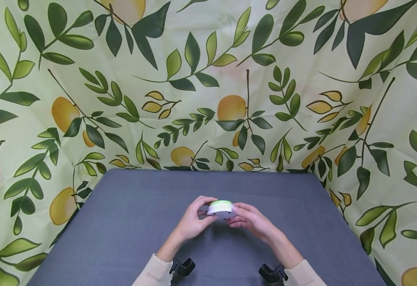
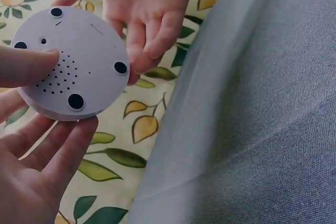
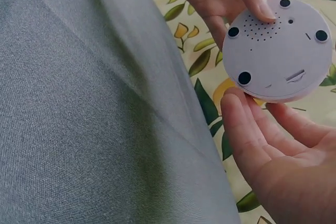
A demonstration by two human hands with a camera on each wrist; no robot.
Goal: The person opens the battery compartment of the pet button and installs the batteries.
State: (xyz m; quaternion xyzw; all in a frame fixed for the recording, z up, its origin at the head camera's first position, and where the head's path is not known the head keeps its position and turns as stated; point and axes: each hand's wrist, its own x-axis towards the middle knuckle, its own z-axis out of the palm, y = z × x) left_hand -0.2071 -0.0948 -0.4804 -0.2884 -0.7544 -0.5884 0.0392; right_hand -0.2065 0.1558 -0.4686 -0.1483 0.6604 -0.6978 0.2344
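Low at the centre of the frame, above the grey table (image 1: pixel 129 222): round white disc (image 1: pixel 221 209) grasped between left hand (image 1: pixel 192 221) and right hand (image 1: pixel 252 221), green face up, equally near both.

In the head view the round device (image 1: pixel 220 209) is too small to show its underside holes, and the fingers of both hands cover its flanks at 3 and 9 o'clock. Its green top is hidden in both wrist views. The left hand (image 2: pixel 31 177) is cut off at 7 o'clock, the right hand (image 3: pixel 283 166) at 5 o'clock.

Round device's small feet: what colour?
Black, on the round white plastic device; clearest in the left wrist view.
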